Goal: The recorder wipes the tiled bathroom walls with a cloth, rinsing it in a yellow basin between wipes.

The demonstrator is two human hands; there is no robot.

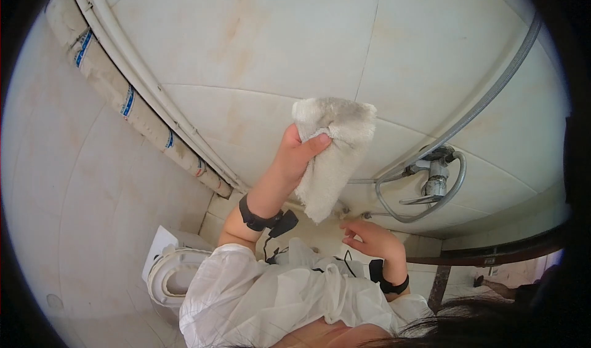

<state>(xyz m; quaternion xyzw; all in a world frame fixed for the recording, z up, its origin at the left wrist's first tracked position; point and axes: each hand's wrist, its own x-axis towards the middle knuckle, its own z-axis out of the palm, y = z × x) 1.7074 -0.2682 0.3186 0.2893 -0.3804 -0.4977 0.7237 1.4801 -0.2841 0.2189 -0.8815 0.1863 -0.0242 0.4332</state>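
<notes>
A folded off-white cloth (341, 157) with a fluffy pile is in my left hand (301, 153), raised in front of the tiled wall (295, 52). My thumb presses on its near face, and the other fingers are mostly hidden behind it. Grey dirt stains the cloth's upper edge. Lower and to the right, my right hand (374, 240) holds nothing, its fingers loosely bent and apart. It is nearest to the small pipe fittings (366, 215) low on the wall. Black bands circle both my forearms.
A chrome mixer tap (435, 179) with a grey flexible hose (492, 92) is fixed to the wall at right. Pipes (132, 71) run down the left corner. A white toilet (175, 280) stands at lower left. A dark curved edge (492, 252) crosses the lower right.
</notes>
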